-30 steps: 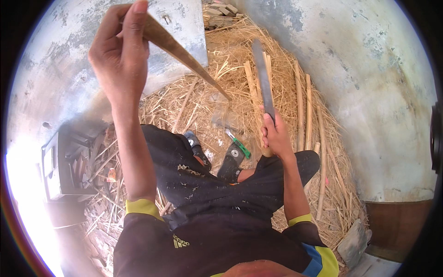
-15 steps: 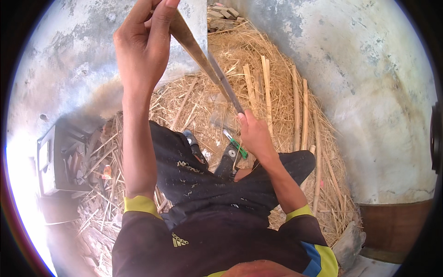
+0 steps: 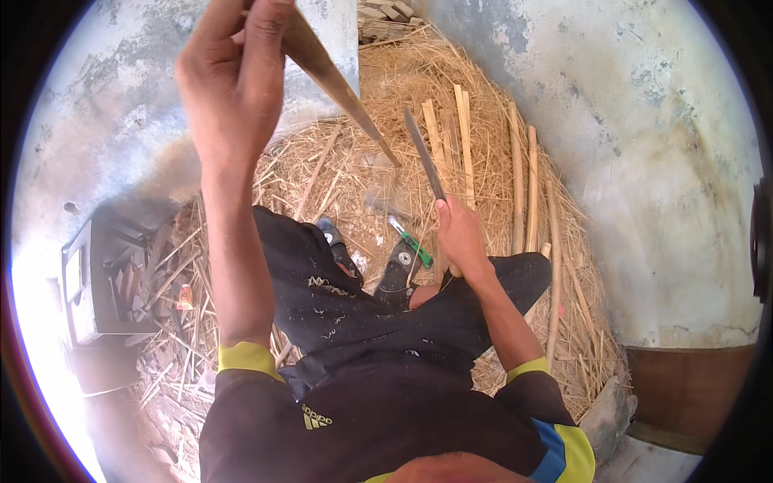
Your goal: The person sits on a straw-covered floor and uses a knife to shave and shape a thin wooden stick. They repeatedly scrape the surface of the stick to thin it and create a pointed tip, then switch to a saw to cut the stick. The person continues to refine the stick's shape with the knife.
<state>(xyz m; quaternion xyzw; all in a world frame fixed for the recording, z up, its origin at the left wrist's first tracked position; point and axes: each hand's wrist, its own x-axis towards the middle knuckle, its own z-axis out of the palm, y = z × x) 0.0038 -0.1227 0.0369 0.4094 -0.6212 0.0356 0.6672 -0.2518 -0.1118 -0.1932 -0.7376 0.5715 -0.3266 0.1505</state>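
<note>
My left hand point(image 3: 233, 105) is raised at the upper left, its fingers closed on one end of a long brown strip point(image 3: 334, 84) that looks like split bamboo. The strip slants down to the right, its far end hanging free above the litter. In front of my right knee, my right hand point(image 3: 460, 237) grips a knife with a long, narrow dark blade point(image 3: 424, 155) pointing up and away. A gap separates the blade from the strip. Between my feet and the right hand lies a green-handled cutter point(image 3: 412, 243), close to my dark shoe point(image 3: 398, 270).
Straw-like shavings point(image 3: 386, 88) cover the floor. Several pale split strips point(image 3: 465, 137) and longer poles point(image 3: 517, 185) lie to the right. A grey box-like case point(image 3: 113, 318) stands at left, a stone point(image 3: 609, 419) at lower right. Worn plaster walls point(image 3: 644, 161) close in the space.
My right hand has moved slightly right with the knife, and the blade has come away from the strip. My left hand has shifted a little left, still holding the strip.
</note>
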